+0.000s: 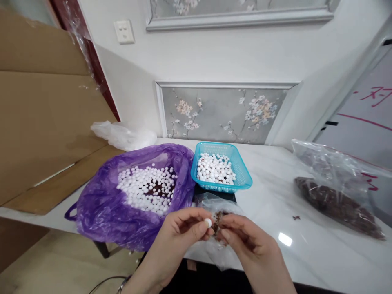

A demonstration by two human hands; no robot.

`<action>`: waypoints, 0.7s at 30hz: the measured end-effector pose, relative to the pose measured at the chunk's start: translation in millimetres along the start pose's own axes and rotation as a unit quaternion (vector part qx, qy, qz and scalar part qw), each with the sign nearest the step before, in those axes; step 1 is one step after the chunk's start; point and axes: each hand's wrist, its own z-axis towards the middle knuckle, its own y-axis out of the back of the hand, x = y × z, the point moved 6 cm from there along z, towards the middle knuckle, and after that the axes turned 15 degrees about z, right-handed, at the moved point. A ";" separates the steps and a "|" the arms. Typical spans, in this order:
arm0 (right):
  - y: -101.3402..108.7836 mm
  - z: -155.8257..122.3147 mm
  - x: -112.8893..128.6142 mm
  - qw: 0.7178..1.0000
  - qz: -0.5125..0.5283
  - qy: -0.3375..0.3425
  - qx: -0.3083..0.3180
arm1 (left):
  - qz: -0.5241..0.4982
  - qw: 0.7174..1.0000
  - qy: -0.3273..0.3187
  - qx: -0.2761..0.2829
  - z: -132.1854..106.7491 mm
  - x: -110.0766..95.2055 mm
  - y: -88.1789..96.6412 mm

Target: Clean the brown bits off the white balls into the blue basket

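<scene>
Pinched between the thumb and fingers of my left hand point(186, 232) is a small white ball point(208, 223). Close beside it, my right hand point(249, 241) has its fingertips pressed together; anything between them is too small or hidden to name. Beneath both hands lies a clear plastic bag point(223, 255) with small brown pieces point(218, 218) in it, partly covered by my fingers. A purple plastic bag point(101, 204) full of white balls stands open to the left. Behind my hands, a blue basket point(243, 173) holds more white balls, some with brown bits among them.
At the right rests a clear bag of dark brown pieces point(337, 206). A few brown bits point(296, 218) lie on the white table point(266, 196). Large cardboard point(45, 118) stands at the left, near crumpled clear plastic point(125, 136). A wall rises behind the table.
</scene>
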 end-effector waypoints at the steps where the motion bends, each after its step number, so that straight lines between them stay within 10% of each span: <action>1: 0.2 -1.3 2.3 1.000 0.022 -0.008 -0.015 | -0.009 1.000 0.003 0.002 -0.4 0.2 -1.2; 21: -25.2 -7.4 29.1 0.993 0.092 0.052 0.055 | -0.179 0.982 0.061 0.023 -8.9 14.0 -7.0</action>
